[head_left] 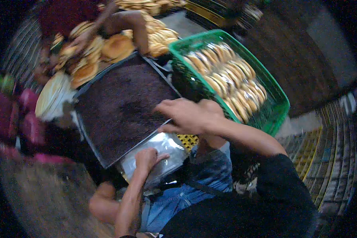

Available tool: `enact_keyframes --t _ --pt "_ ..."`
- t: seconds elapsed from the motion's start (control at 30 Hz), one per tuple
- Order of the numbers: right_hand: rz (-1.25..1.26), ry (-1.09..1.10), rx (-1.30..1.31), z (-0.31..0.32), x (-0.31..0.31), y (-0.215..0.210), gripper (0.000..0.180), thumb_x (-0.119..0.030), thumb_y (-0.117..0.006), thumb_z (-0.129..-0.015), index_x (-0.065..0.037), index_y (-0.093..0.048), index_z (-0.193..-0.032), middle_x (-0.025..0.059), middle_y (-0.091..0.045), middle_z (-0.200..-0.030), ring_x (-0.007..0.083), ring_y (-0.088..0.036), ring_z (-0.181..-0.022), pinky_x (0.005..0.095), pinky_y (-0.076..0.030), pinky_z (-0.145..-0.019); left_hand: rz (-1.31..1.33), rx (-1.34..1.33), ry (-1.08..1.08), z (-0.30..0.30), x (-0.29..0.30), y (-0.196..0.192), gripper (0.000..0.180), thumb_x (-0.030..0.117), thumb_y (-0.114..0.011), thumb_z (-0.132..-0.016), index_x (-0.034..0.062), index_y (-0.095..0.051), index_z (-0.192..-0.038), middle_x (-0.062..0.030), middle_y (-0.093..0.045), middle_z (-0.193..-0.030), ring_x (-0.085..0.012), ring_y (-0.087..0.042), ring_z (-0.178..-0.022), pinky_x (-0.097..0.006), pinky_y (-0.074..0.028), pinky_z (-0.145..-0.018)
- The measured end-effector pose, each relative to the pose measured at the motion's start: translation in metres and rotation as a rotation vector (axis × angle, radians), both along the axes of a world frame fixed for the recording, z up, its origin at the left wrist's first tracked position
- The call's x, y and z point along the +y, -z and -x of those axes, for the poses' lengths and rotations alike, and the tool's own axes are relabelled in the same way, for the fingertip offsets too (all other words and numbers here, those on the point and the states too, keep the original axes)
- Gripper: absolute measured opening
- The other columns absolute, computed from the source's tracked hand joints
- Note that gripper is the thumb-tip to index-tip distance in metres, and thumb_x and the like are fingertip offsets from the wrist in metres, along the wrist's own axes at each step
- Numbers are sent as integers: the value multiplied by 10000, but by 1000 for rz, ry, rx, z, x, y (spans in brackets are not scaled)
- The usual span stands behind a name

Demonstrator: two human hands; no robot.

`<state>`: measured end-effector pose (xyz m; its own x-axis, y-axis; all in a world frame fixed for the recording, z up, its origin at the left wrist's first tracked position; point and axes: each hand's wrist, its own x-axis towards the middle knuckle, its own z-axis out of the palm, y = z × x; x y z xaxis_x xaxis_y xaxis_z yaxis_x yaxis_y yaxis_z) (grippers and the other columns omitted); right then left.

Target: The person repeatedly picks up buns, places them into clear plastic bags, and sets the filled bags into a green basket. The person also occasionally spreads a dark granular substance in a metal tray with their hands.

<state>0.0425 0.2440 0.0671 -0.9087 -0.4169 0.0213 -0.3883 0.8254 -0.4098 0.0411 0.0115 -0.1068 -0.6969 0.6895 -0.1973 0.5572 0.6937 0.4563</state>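
My left hand lies closed on a stack of clear plastic bags above my lap, thumb stretched to the right along them. Its curled fingertips are partly hidden. My right hand, slightly blurred, hovers by the near right edge of a big square tray with its fingers apart and nothing seen in them. A dark brown, grainy mass covers the tray. At the right stands a green plastic crate holding rows of filled round breads in clear wrapping.
Beyond the tray lie piles of flat round golden breads, where another person's arms reach in. A pale stack of round sheets sits at the left. A yellow perforated crate shows beneath the bags.
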Motion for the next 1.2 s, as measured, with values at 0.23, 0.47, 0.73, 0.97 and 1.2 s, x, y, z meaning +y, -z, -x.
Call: enact_keyframes --t 0.23,0.47,0.73,0.97,1.2 --pt "10 162 -46 -16 -15 37 715 -536 -719 -826 33 -564 -1229 250 -653 -1100 383 -652 -1023 449 -519 -874 -82 124 -72 -12 -7 -3 563 552 -613 -898 44 -647 -658 -199 -639 -700 -379 -646 -677 -499 -480 -619" --pt "73 66 -188 -28 -33 10 398 -335 -692 -901 17 -610 -1069 177 -680 -935 317 -664 -836 370 -534 -767 -514 129 -225 -24 5 -62 531 564 -646 -857 58 -679 -701 -173 -659 -686 -362 -686 -706 -468 -514 -601" --pt "1211 668 -353 -37 -35 11 216 -222 -632 -955 -18 -663 -1018 74 -697 -935 174 -658 -839 311 -521 -751 -1299 -1263 -728 39 8 -32 579 561 -550 -950 0 -685 -994 -146 -732 -917 -289 -721 -781 -419 -580 -639" --pt "1437 789 -336 -51 -42 61 212 -209 -606 -987 -2 -575 -1018 94 -648 -981 190 -690 -801 276 -560 -662 -1464 -684 -868 66 1 -108 327 337 -669 -946 18 -661 -1016 -104 -711 -860 -178 -702 -723 -291 -574 -562" --pt "1141 390 14 55 -82 29 496 -122 -593 -979 -52 -356 -1409 143 -663 -1049 180 -674 -811 270 -533 -693 -1782 64 -1285 106 -80 -144 358 401 -694 -921 45 -662 -921 -52 -662 -716 -132 -628 -588 -253 -488 -484"
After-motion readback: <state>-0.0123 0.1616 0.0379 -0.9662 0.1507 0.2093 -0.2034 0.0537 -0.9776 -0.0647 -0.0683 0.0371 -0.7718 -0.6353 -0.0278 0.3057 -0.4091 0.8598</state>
